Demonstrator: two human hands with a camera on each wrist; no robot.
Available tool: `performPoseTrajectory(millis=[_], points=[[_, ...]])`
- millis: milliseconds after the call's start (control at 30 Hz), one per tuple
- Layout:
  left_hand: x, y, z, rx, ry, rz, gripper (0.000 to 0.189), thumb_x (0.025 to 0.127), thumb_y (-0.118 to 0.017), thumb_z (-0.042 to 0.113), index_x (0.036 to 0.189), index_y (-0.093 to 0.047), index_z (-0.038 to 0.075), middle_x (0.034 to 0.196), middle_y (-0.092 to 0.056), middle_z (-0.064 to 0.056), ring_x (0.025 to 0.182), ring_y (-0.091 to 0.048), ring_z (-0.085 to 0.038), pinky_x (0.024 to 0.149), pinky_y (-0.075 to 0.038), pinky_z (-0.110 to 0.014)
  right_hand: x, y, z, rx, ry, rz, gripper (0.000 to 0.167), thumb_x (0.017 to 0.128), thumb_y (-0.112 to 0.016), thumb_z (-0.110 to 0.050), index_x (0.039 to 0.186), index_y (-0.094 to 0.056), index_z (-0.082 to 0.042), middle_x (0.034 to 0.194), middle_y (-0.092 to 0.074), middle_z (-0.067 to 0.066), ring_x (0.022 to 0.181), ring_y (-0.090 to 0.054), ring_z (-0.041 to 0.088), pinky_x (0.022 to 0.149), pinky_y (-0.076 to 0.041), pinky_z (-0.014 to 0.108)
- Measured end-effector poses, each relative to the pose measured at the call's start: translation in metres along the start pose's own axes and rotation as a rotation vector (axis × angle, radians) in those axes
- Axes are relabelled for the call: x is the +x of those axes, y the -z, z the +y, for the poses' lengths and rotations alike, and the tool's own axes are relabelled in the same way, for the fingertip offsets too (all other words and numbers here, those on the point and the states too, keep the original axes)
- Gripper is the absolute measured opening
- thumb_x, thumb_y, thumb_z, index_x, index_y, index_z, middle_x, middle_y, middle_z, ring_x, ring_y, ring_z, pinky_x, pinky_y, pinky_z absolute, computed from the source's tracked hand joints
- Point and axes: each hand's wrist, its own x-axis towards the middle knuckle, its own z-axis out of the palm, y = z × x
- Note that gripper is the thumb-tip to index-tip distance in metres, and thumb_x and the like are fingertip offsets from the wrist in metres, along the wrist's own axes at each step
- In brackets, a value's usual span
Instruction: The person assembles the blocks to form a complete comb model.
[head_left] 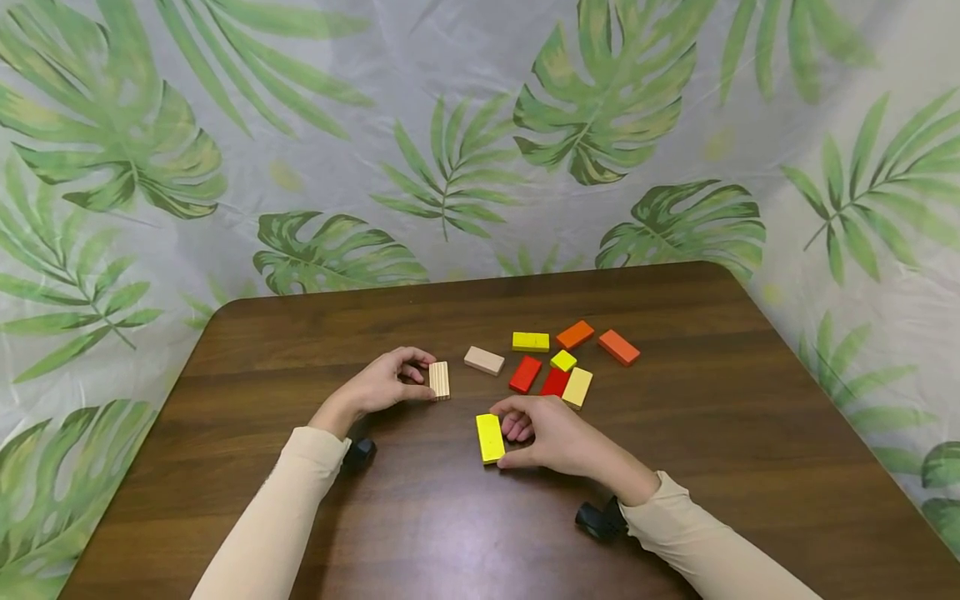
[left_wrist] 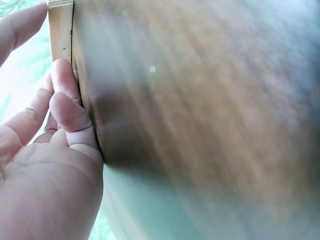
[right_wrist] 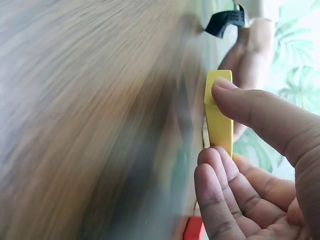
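My left hand (head_left: pixel 384 381) pinches a striped natural-wood block (head_left: pixel 439 380) lengthwise, the thumb at its near end and a finger at its far end. In the left wrist view that wood block (left_wrist: pixel 61 37) shows only partly, at the top left, down at the tabletop. Closer to me and farther right, my right hand (head_left: pixel 551 433) grips a bright yellow block (head_left: pixel 491 439) by its two ends. The right wrist view shows the thumb lying against one end of this yellow block (right_wrist: pixel 219 117), its other fingers loosely curled below.
Beyond the hands lie a pale pinkish block (head_left: pixel 483 361), a yellow block (head_left: pixel 531 342), a small yellow piece (head_left: pixel 563 360), red blocks (head_left: pixel 525 375), orange blocks (head_left: pixel 575 334) and a cream block (head_left: pixel 577 387). They rest on a dark wooden table (head_left: pixel 450 533) before a leaf-patterned cloth (head_left: pixel 465 100).
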Motion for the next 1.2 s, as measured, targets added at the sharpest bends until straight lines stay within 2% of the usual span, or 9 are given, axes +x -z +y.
performPoseTrajectory(millis=[167,767,1200], points=[[0.000,0.000,0.002,0.002,0.008,0.004,0.057,0.090,-0.088,0.015,0.140,-0.063,0.003,0.121,-0.067,-0.014,0.106,-0.063,-0.021,0.091,-0.052,-0.030,0.009,-0.007,-0.007,0.000,0.022,-0.001,0.061,0.080,-0.097,-0.017,0.131,-0.069,-0.001,0.098,-0.071,-0.001,0.088,-0.068,0.013,0.083,-0.061,0.021],[0.001,-0.001,-0.002,0.015,0.012,0.016,0.056,0.091,-0.088,0.017,0.139,-0.063,0.003,0.121,-0.067,-0.014,0.105,-0.062,-0.021,0.091,-0.053,-0.029,0.043,-0.023,-0.017,-0.043,-0.021,-0.017,0.061,0.081,-0.096,-0.018,0.132,-0.069,0.000,0.100,-0.073,0.001,0.089,-0.066,0.010,0.083,-0.059,0.020],[0.001,-0.001,0.000,0.009,-0.005,0.007,0.054,0.092,-0.086,0.014,0.139,-0.063,0.002,0.131,-0.063,-0.018,0.105,-0.063,-0.021,0.091,-0.053,-0.028,0.059,-0.030,-0.019,-0.055,-0.031,0.011,0.060,0.080,-0.097,-0.017,0.131,-0.070,0.000,0.099,-0.074,0.003,0.087,-0.066,0.011,0.082,-0.059,0.020]])
